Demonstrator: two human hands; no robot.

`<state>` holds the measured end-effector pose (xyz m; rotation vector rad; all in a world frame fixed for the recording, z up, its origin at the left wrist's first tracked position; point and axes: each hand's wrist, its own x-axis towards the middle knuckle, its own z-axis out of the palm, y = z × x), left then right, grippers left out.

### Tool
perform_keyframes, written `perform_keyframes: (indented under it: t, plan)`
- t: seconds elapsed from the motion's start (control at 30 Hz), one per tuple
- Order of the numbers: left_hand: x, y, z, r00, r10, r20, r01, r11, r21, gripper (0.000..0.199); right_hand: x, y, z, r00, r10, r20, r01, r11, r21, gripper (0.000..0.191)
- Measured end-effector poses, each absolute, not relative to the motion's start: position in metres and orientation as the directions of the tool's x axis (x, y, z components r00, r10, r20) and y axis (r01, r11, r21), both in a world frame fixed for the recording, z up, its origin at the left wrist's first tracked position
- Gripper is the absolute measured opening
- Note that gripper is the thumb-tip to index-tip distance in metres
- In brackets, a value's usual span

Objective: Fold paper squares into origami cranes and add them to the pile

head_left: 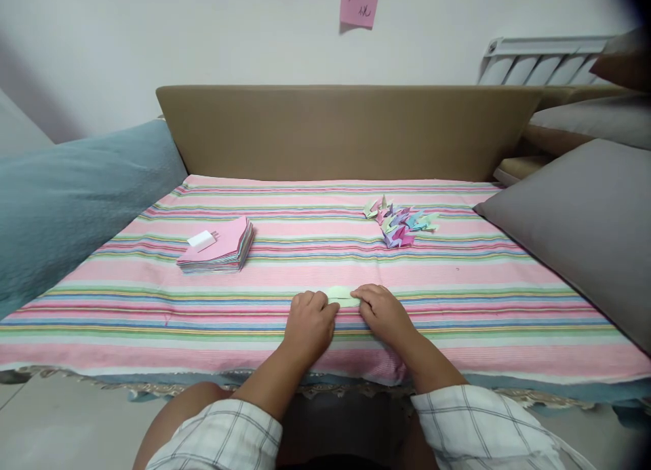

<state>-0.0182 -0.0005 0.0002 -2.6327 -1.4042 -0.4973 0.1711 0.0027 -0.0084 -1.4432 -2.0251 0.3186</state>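
A small piece of pale green folded paper [340, 294] lies on the striped cloth, with a dark slit or crease line along its middle. My left hand [310, 321] is closed on its left end, the fingers curled and the thumb pressed at the near edge. On the right end, my right hand [382, 312] grips it with bent fingers and thumb. Parts of the paper are hidden under both hands. Beyond the right hand sits a cluster of folded paper cranes [399, 226] in green, pink, purple and blue.
A stack of coloured paper sheets [218, 253] stands at the left, with a white plug adapter [202, 241] on top. The striped cloth [305, 212] runs back to a brown backrest [346, 131]. A blue cushion [86, 192] is at the left, a grey pillow [574, 219] at the right.
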Motion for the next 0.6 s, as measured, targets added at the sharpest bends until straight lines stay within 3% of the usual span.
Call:
perform_keyframes:
  t: [0.1,0.27,0.4,0.6]
  plan:
    - [-0.019,0.000,0.001,0.524,0.793,0.310,0.824,-0.564,0.051,0.022,0.170,0.000,-0.001,-0.173,0.943,0.285,0.743,0.315,-0.591,0.034]
    - [-0.021,0.003,0.000,0.489,0.794,0.362,0.808,-0.569,0.156,0.027,0.168,-0.007,0.010,-0.180,0.970,0.163,0.692,0.243,-0.679,0.029]
    - [-0.022,0.004,-0.001,0.460,0.790,0.405,0.789,-0.573,0.222,0.027,0.161,-0.012,0.009,-0.260,0.952,0.161,0.620,0.293,-0.728,0.027]
    - [-0.021,0.000,0.005,0.506,0.774,0.380,0.772,-0.603,0.201,0.027,0.158,-0.013,0.008,-0.277,0.945,0.176,0.605,0.314,-0.732,0.024]
